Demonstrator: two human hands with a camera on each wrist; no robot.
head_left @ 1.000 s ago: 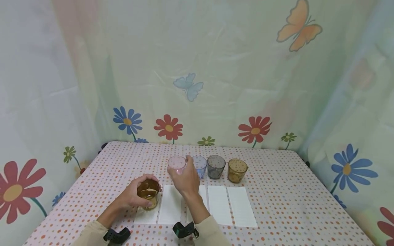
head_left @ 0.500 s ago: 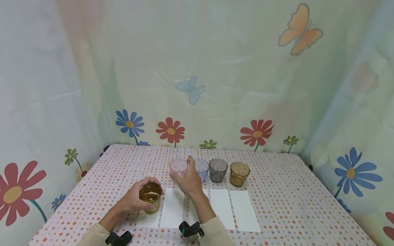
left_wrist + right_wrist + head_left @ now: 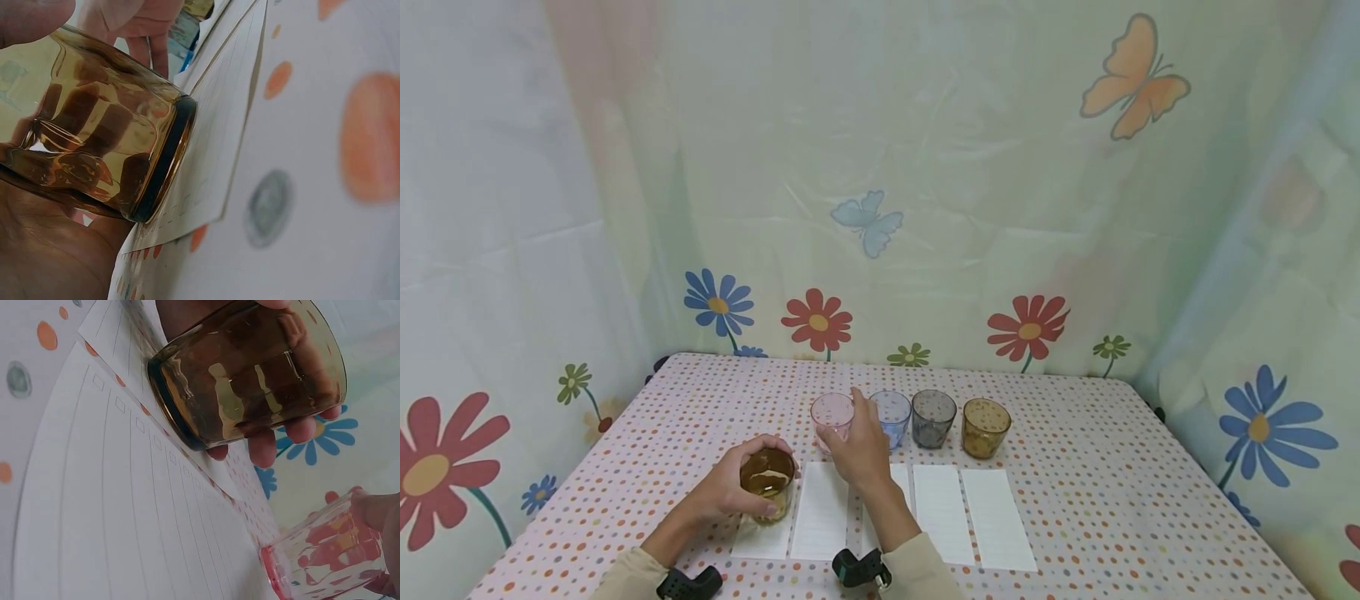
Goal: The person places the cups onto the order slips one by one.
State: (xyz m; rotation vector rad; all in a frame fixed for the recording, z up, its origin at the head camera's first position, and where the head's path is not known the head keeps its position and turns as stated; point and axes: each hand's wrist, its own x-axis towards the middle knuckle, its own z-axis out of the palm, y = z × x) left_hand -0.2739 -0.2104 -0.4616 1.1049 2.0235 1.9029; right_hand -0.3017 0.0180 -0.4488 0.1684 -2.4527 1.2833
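Observation:
An amber tumbler (image 3: 769, 483) is gripped by my left hand (image 3: 730, 482), with the thumb on its near side and fingers round the far side. Its base is over the leftmost paper strip (image 3: 758, 543); whether it touches is hard to tell. A pink clear tumbler (image 3: 831, 410) stands behind the strips, and my right hand (image 3: 861, 450) holds it from the right. In the right wrist view the thumb lies along the side of the pink tumbler (image 3: 331, 550). Close by on the right is a light blue tumbler (image 3: 892, 412), partly hidden by that hand.
A grey tumbler (image 3: 933, 418) and a second amber tumbler (image 3: 985, 427) continue the back row to the right. White lined paper strips (image 3: 996, 517) lie side by side on the dotted tablecloth (image 3: 1097, 483). A flower-printed curtain (image 3: 925, 267) surrounds the table.
The head view has tilted slightly upward. My right hand and the pink tumbler have shifted a little left, away from the blue one. My left hand keeps its hold on the amber tumbler.

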